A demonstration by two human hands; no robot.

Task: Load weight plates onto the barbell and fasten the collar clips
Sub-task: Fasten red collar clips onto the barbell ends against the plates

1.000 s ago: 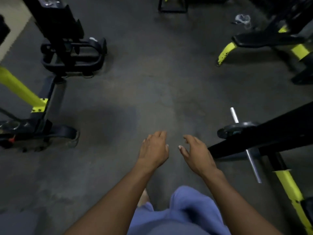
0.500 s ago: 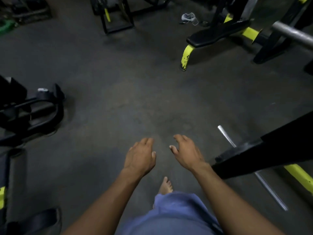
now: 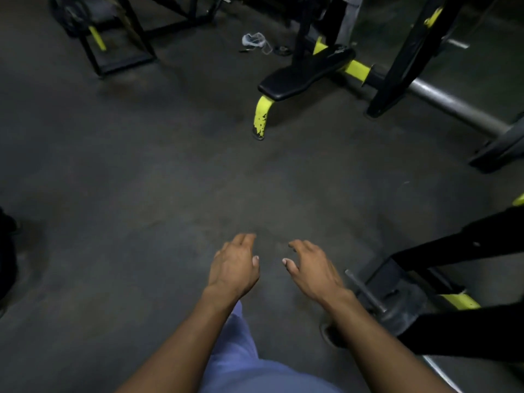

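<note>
Both my hands hang in front of me over the dark gym floor, palms down and holding nothing. My left hand (image 3: 234, 266) has loosely curved fingers; my right hand (image 3: 313, 269) is spread a little, just to its right. Right of my right wrist, a thin steel bar end (image 3: 365, 292) pokes out from a dark weight plate (image 3: 402, 300) under a black rack beam (image 3: 453, 248). A thick grey barbell sleeve (image 3: 453, 104) lies at the upper right, across a black upright.
A black bench pad (image 3: 306, 78) on a chipped yellow leg (image 3: 261, 116) stands ahead. A black frame (image 3: 119, 38) sits at the far left back. A crumpled white item (image 3: 253, 41) lies on the floor behind the bench. Dark equipment edges the left side (image 3: 7, 251).
The view has swung to the right: the bench and grey sleeve moved closer and leftward, the left-side machine slid out of sight. My hands stay open in front of me.
</note>
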